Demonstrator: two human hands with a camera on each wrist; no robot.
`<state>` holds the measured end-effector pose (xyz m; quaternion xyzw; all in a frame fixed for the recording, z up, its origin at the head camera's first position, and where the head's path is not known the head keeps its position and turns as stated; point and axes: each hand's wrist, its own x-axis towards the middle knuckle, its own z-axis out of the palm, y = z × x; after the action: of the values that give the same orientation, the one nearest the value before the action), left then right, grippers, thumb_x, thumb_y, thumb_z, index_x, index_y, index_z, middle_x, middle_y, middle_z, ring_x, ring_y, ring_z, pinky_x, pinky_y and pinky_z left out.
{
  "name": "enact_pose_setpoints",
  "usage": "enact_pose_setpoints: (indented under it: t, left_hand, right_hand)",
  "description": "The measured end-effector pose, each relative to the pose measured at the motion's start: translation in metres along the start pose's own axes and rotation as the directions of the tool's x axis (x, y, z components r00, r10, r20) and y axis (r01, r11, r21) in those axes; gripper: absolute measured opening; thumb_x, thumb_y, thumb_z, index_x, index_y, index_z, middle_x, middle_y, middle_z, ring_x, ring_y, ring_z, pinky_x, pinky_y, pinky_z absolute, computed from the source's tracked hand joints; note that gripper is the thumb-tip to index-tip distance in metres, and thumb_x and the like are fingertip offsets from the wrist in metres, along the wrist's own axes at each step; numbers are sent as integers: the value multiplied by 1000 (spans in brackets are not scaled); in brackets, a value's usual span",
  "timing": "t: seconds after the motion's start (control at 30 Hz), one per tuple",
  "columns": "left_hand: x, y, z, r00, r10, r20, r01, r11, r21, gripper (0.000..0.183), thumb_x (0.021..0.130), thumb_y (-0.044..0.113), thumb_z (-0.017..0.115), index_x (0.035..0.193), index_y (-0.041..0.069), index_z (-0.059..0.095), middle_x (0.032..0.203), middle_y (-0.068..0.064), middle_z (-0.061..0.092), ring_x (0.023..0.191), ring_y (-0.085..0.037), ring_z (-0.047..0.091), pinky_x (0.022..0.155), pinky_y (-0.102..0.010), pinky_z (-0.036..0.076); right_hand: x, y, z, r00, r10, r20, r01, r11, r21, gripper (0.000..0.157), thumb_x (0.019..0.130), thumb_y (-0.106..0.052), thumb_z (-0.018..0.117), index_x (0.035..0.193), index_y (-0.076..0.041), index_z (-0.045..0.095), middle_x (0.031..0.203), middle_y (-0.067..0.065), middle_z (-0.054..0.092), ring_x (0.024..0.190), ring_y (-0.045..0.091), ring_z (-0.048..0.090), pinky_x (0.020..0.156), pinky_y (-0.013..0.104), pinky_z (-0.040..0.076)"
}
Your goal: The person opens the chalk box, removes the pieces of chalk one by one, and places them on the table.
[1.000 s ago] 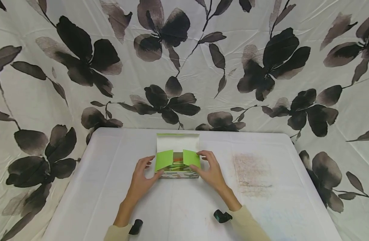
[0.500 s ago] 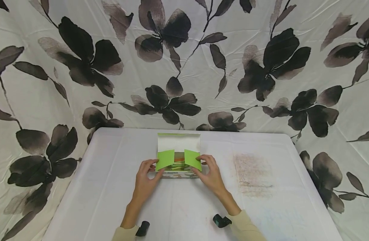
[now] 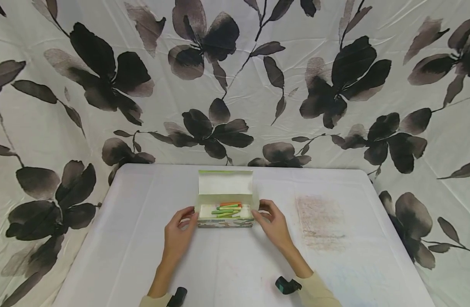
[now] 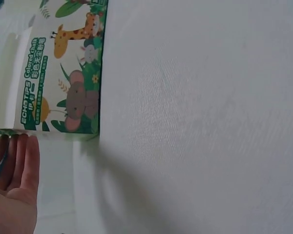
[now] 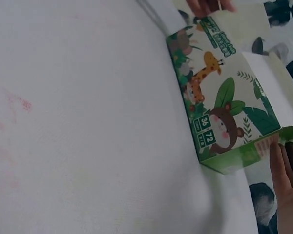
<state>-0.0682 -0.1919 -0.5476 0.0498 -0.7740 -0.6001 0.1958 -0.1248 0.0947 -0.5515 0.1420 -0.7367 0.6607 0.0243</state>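
A chalk box [image 3: 225,223] printed with cartoon animals stands in the middle of the table, its lid [image 3: 225,182] raised at the back. Several green and orange chalk sticks [image 3: 228,209] lie inside. My left hand [image 3: 178,232] holds the left side flap between thumb and fingers; in the left wrist view the fingers [image 4: 29,163] lie under that flap. At the opposite end, my right hand [image 3: 275,226] holds the right flap. In the right wrist view its fingers [image 5: 279,168] lie along the green end panel [image 5: 239,155].
The white-covered table [image 3: 142,187] has a brownish smudge [image 3: 322,224] to the right of the box. A floral cloth [image 3: 204,98] hangs behind. Each wrist wears a small black device, such as the right one [image 3: 288,285].
Both green side flaps, earlier folded inward over the box, are now turned outward, showing the chalk inside. My hands have moved slightly apart with them.
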Motion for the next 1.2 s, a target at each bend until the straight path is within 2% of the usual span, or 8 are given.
enact_pose_setpoints:
  t: [0.13, 0.23, 0.37, 0.6, 0.77, 0.97, 1.1, 1.2]
  left_hand:
    - [-2, -1, -2, 994, -99, -38, 99, 995, -23, 29, 98, 13, 72, 119, -6, 70, 110, -18, 71, 95, -4, 66, 83, -16, 55]
    - [-4, -1, -3, 986, -159, -57, 155, 986, -69, 29, 99, 12, 71, 117, -10, 69, 110, -23, 70, 91, -3, 68, 80, -17, 56]
    - [-6, 0, -4, 972, -228, -60, 219, 967, -128, 31, 100, 14, 69, 117, -13, 68, 108, -27, 69, 88, -5, 70, 79, -18, 57]
    - [-7, -2, -3, 948, -306, -88, 287, 940, -183, 29, 101, 12, 68, 111, -15, 68, 99, -25, 73, 85, -15, 74, 79, -25, 59]
    - [-7, -6, -1, 927, -366, -87, 335, 908, -254, 28, 101, 11, 68, 109, -16, 67, 93, -20, 75, 81, -17, 75, 81, -29, 60]
    - [-9, -8, 1, 878, -476, -40, 441, 839, -318, 34, 100, 19, 71, 111, -14, 66, 96, -17, 76, 88, -17, 75, 89, -32, 58]
    - [-10, -9, 3, 838, -546, 20, 510, 768, -387, 37, 99, 21, 72, 113, -12, 64, 96, -9, 74, 91, -15, 73, 93, -31, 57]
    - [-10, -11, 5, 809, -584, 68, 552, 714, -431, 38, 100, 22, 71, 116, -12, 62, 98, -7, 71, 93, -14, 72, 94, -29, 55]
  right_hand:
    - [-4, 2, -2, 997, 78, -12, -77, 996, 45, 32, 99, -12, 71, 126, 2, 61, 118, 19, 65, 111, 28, 65, 92, 27, 56]
    - [-7, 4, -3, 992, 122, -31, -120, 990, 69, 31, 100, -13, 70, 125, 3, 61, 113, 19, 67, 105, 23, 67, 89, 31, 58]
    - [-11, 8, -2, 984, 169, -48, -162, 979, 120, 33, 102, -15, 67, 127, 5, 60, 110, 21, 68, 97, 23, 69, 86, 37, 59]
    - [-15, 15, 2, 961, 265, -80, -244, 947, 206, 31, 103, -18, 66, 118, 9, 63, 100, 22, 71, 88, 19, 71, 82, 38, 61]
    - [-18, 19, 7, 935, 342, -97, -305, 912, 274, 36, 103, -23, 66, 112, 11, 62, 98, 18, 74, 86, 17, 72, 80, 34, 61]
    - [-21, 22, 12, 895, 436, -98, -377, 854, 360, 32, 103, -26, 66, 102, 5, 65, 92, 9, 75, 83, 14, 72, 79, 31, 61]
    - [-23, 23, 15, 870, 489, -59, -421, 800, 427, 31, 103, -29, 65, 99, 2, 68, 87, 5, 73, 82, 14, 72, 78, 31, 61]
    - [-24, 24, 16, 861, 509, -18, -448, 775, 446, 35, 104, -32, 64, 98, 1, 70, 87, 6, 73, 84, 16, 73, 79, 33, 61]
